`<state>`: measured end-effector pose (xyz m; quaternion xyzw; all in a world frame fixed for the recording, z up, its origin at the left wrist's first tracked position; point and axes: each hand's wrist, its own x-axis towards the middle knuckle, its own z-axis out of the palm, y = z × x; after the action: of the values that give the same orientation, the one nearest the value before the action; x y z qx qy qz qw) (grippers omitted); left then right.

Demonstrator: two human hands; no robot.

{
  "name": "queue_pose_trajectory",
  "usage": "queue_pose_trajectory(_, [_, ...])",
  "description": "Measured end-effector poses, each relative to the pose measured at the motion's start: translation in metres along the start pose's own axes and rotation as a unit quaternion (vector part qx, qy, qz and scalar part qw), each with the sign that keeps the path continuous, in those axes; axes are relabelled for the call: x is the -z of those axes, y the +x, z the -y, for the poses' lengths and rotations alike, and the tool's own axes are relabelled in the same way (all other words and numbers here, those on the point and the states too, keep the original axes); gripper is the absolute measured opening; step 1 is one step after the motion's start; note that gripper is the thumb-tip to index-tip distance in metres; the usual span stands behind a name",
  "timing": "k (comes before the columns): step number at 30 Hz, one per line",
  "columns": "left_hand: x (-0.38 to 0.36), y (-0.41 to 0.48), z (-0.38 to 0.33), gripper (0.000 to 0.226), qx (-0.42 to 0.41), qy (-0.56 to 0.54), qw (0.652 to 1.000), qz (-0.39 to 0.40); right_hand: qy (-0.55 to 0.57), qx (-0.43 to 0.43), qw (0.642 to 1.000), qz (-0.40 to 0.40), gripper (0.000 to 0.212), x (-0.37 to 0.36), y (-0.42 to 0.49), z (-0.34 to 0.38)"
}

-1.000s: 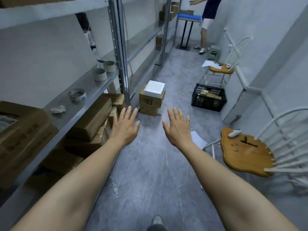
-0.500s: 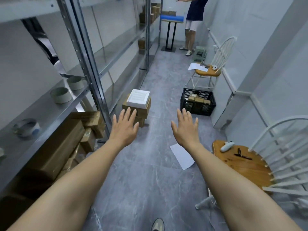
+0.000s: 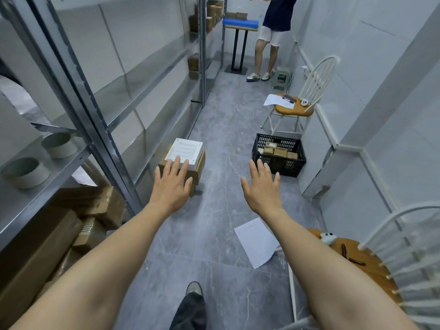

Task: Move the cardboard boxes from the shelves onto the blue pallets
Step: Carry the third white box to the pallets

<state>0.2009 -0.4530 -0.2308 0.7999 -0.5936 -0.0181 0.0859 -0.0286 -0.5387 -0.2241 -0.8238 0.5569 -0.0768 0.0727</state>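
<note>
My left hand (image 3: 172,186) and right hand (image 3: 260,189) are both stretched out ahead of me, palms down, fingers (image 3: 176,166) straight and a little spread, holding nothing. The left fingertips overlap a small stack of cardboard boxes (image 3: 199,166) standing on the grey floor (image 3: 221,129) beside the metal shelves (image 3: 104,136), with a flat white box (image 3: 187,150) on top; I cannot tell whether I am touching it. My right hand hangs over bare floor, near a black crate (image 3: 278,163) that holds several small brown boxes (image 3: 277,150). More cardboard boxes (image 3: 95,206) lie jumbled on the lowest shelf at my left, and two pale round tubs (image 3: 23,172) sit on the shelf above them. A sheet of paper (image 3: 257,241) lies on the floor beneath my right forearm, beside a white chair with a wooden seat (image 3: 352,258). At the far end of the aisle a blue pallet (image 3: 240,23) rests on a black stand with boxes on it, and another person (image 3: 273,32) stands beside it.
</note>
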Motion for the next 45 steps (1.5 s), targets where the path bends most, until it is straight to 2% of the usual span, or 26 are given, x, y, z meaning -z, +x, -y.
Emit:
queue_pose_trajectory(12, [-0.007, 0.207, 0.039, 0.057, 0.008, -0.001, 1.0, -0.005, -0.009, -0.003, 1.0, -0.004, 0.058, 0.0, 0.204, 0.009])
queue_pose_trajectory(19, [-0.009, 0.296, 0.061, 0.056, 0.036, 0.003, 0.999, 0.002, -0.011, 0.006, 1.0, 0.007, 0.06, -0.003, 0.304, 0.01])
queue_pose_trajectory(34, [-0.026, 0.479, 0.069, 0.057, 0.157, 0.024, 0.987, -0.019, -0.004, 0.131, 0.991, 0.036, 0.06, -0.02, 0.549, 0.002])
queue_pose_trajectory(45, [-0.048, 0.56, 0.088, 0.057, 0.251, 0.015, 0.968, 0.002, -0.005, 0.225, 0.971, 0.074, 0.06, -0.054, 0.685, 0.029])
